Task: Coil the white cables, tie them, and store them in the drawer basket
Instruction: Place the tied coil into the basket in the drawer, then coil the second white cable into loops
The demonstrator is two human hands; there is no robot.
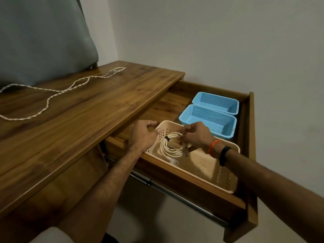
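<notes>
Down inside the open drawer (249, 155), both hands were at the cream basket (228, 183), which sat at the near end. A coiled white cable (171, 146), bound by a dark tie (166, 138) at its upper left, lay on the basket floor toward the left end, its plug (173, 161) poking out at the near side. The right hand (196, 135) reached in from the right, its fingertips pinching the coil at its right edge. The left hand (142, 135) curled its fingers over the basket's left rim, gripping it just beside the coil. An orange thread band (213, 146) and a black band (223, 154) ringed the right wrist. Farther back in the drawer sat two blue baskets (208, 120), side by side and touching, the nearer one just behind the cream basket. Up on the wooden desk (108, 106), well apart from the drawer, a second white cable (57, 94) was still loose, twisted on itself and snaking across the top from the left edge toward the back. A grey curtain (43, 37) hung behind the desk at the left.
</notes>
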